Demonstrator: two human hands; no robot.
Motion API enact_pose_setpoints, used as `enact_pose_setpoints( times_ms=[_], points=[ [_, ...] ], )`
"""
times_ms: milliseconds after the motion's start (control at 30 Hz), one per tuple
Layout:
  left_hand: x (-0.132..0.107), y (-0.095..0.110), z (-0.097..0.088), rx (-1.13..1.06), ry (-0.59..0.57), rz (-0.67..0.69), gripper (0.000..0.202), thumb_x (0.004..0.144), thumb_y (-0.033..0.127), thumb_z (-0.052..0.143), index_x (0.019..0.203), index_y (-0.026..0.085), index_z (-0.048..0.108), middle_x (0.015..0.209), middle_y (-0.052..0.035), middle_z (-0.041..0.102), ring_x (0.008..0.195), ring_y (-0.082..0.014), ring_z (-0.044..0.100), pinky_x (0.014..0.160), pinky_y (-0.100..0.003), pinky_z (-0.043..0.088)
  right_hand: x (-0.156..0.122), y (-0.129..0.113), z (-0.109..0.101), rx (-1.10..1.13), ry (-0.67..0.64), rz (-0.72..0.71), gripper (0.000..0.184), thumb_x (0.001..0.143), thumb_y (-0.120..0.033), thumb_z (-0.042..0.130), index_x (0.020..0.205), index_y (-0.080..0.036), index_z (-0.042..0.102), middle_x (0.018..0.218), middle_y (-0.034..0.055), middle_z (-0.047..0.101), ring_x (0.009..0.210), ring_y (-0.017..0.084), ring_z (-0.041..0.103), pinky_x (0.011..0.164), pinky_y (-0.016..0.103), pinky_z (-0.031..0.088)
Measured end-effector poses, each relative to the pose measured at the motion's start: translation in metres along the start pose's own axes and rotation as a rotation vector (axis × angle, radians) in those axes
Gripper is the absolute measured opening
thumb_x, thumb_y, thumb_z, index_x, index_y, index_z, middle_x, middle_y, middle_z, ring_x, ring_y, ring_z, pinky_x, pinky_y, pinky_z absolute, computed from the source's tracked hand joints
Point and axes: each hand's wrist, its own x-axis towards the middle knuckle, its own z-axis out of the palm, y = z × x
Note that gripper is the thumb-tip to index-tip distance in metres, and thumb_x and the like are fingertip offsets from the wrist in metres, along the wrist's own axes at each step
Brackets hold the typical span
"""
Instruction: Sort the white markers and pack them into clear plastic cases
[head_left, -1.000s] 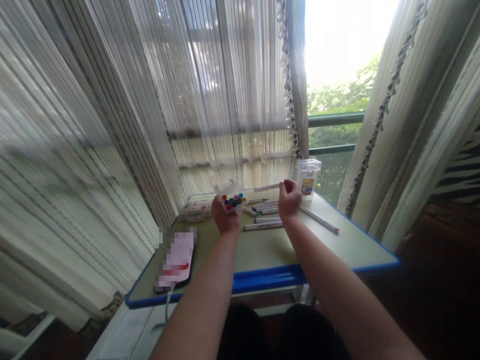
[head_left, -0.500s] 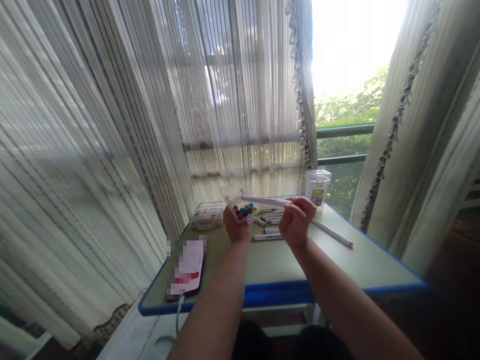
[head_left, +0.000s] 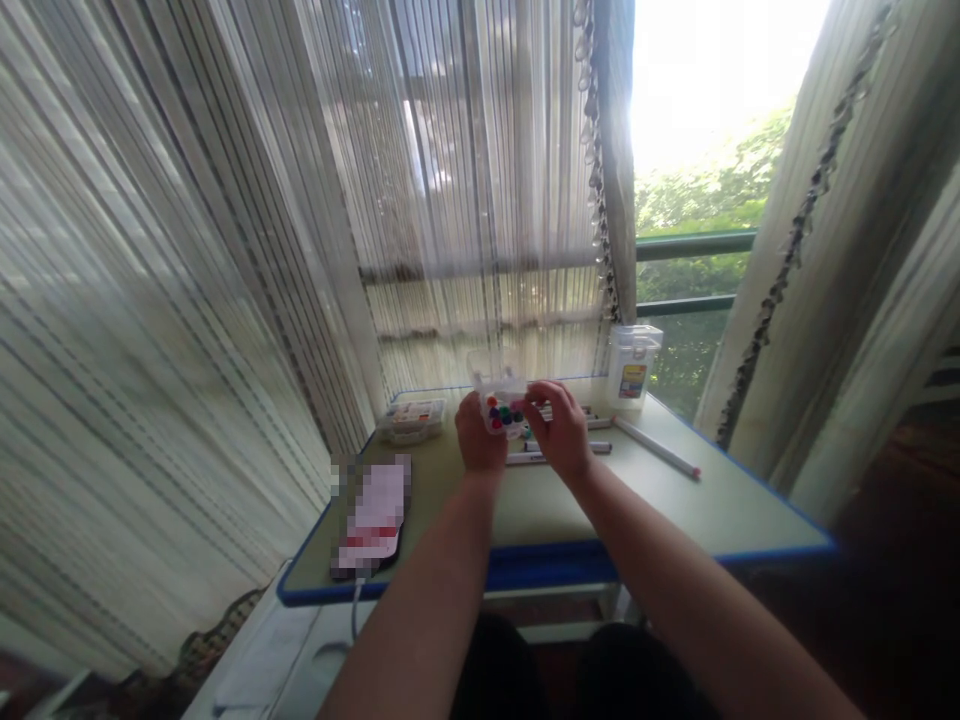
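My left hand (head_left: 480, 440) is closed round a small clear marker box (head_left: 501, 402) whose open end shows several coloured caps. My right hand (head_left: 561, 432) is right beside the box, its fingers curled at the open end; whether they pinch a marker there is hidden. Several white markers (head_left: 559, 452) lie loose on the small green table (head_left: 540, 510) just beyond and under my hands. One more white marker (head_left: 657, 447) with a red tip lies apart to the right.
A phone (head_left: 373, 518) with a cable lies at the table's near left corner. A flat clear case (head_left: 413, 419) sits at the back left, a clear tub (head_left: 634, 366) with a label at the back right. Striped curtains (head_left: 225, 260) hang close behind.
My right hand has brought the white marker it held up down to the open end of the box, where the marker no longer shows. My left hand kept hold of the box.
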Motion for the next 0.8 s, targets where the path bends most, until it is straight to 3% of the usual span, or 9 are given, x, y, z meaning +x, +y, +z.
enact_pose_setpoints(
  times_ms=[100, 200, 433, 633, 700, 800],
  points=[
    [-0.003, 0.004, 0.002, 0.061, -0.015, 0.107, 0.022, 0.082, 0.027, 0.053, 0.102, 0.017, 0.051, 0.100, -0.0139, 0.062, 0.096, -0.0267, 0.060, 0.089, -0.045, 0.045, -0.001, -0.001, 0.004, 0.002, -0.094, -0.021, 0.011, 0.090, -0.029, 0.053, 0.091, -0.022, 0.061, 0.089, 0.0058, 0.065, 0.080, 0.017, 0.062, 0.075, 0.031, 0.051],
    [-0.003, 0.007, 0.002, 0.064, -0.025, 0.138, 0.023, 0.085, 0.029, 0.051, 0.104, 0.016, 0.051, 0.100, -0.0145, 0.062, 0.096, -0.0265, 0.060, 0.089, -0.044, 0.045, 0.000, -0.002, 0.005, -0.032, -0.105, -0.012, 0.012, 0.089, -0.031, 0.056, 0.085, -0.023, 0.064, 0.084, 0.0050, 0.068, 0.082, 0.018, 0.061, 0.077, 0.033, 0.049],
    [-0.001, 0.007, 0.002, 0.014, -0.029, 0.096, 0.021, 0.084, 0.030, 0.053, 0.100, 0.017, 0.052, 0.096, -0.0116, 0.061, 0.093, -0.0252, 0.059, 0.088, -0.044, 0.045, 0.003, 0.000, 0.000, -0.091, -0.141, -0.012, 0.011, 0.086, -0.030, 0.060, 0.089, -0.023, 0.068, 0.088, 0.0044, 0.069, 0.083, 0.019, 0.057, 0.079, 0.034, 0.047],
    [-0.001, 0.012, 0.000, -0.023, -0.010, 0.019, 0.023, 0.080, 0.030, 0.059, 0.099, 0.019, 0.054, 0.093, -0.0101, 0.062, 0.089, -0.0240, 0.060, 0.085, -0.044, 0.047, -0.001, 0.003, 0.002, -0.131, -0.060, -0.025, 0.018, 0.088, -0.029, 0.054, 0.097, -0.023, 0.069, 0.093, 0.0075, 0.058, 0.082, 0.018, 0.055, 0.078, 0.034, 0.048],
    [-0.001, 0.014, -0.001, -0.032, -0.017, 0.012, 0.021, 0.079, 0.030, 0.059, 0.096, 0.019, 0.054, 0.090, -0.0092, 0.062, 0.087, -0.0234, 0.060, 0.084, -0.043, 0.048, -0.002, 0.008, 0.003, -0.111, 0.006, 0.050, 0.023, 0.088, -0.031, 0.053, 0.105, -0.023, 0.066, 0.099, 0.0089, 0.056, 0.091, 0.019, 0.055, 0.081, 0.036, 0.048],
    [-0.001, 0.016, -0.001, -0.041, -0.043, 0.036, 0.017, 0.078, 0.024, 0.059, 0.094, 0.019, 0.055, 0.089, -0.0089, 0.062, 0.087, -0.0232, 0.060, 0.084, -0.044, 0.048, -0.003, 0.020, 0.005, -0.045, 0.102, 0.301, 0.038, 0.085, -0.042, 0.053, 0.117, -0.021, 0.058, 0.114, 0.0121, 0.055, 0.104, 0.024, 0.053, 0.088, 0.043, 0.045]
  ],
)
